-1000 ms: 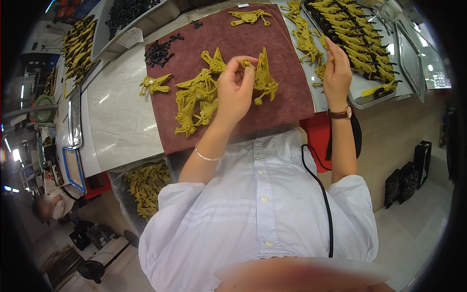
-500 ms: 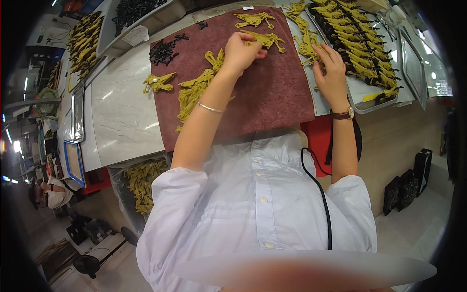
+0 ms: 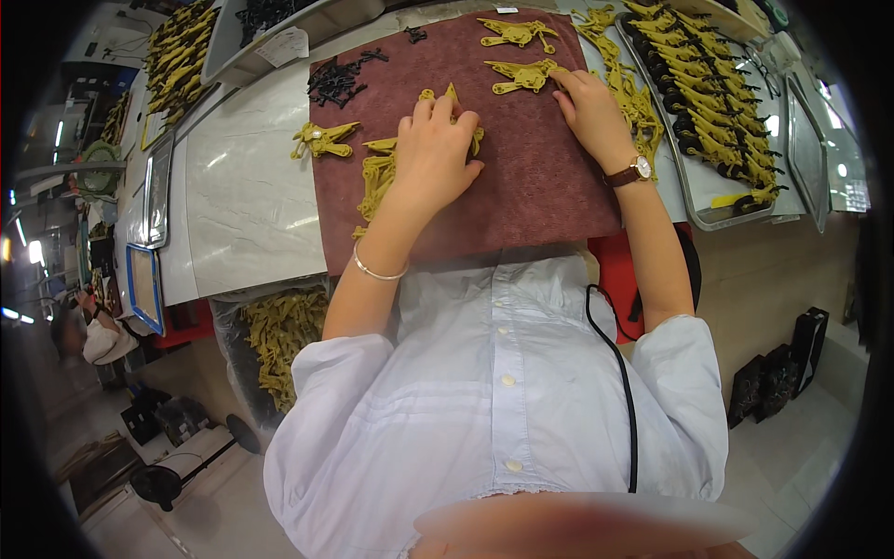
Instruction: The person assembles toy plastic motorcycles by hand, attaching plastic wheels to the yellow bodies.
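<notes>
My left hand [image 3: 436,149] reaches down over a cluster of yellow-green molded parts [image 3: 376,183] on the left of the brown-red cloth [image 3: 521,196]. Its thumb is spread, and the fingertips are partly hidden among the parts. My right hand [image 3: 596,116] has its fingertips at the right end of a beak-shaped yellow-green part [image 3: 521,76], thumb and forefinger apart. A similar part [image 3: 518,34] lies just beyond it. Another yellow-green part [image 3: 323,140] sits across the cloth's left edge. Small black pieces [image 3: 335,82] are heaped at the cloth's far left.
Right of the cloth, yellow-green parts [image 3: 633,112] lie in a strip beside a tray [image 3: 717,220] holding rows of yellow-and-black pieces. A grey bin [image 3: 321,28] of black pieces stands far left. Below the table edge hangs a clear bag of yellow parts [image 3: 284,345].
My left hand has let go of the beak-shaped part and moved nearer and left to the cluster. My right hand has come left from the strip of parts to that part's end.
</notes>
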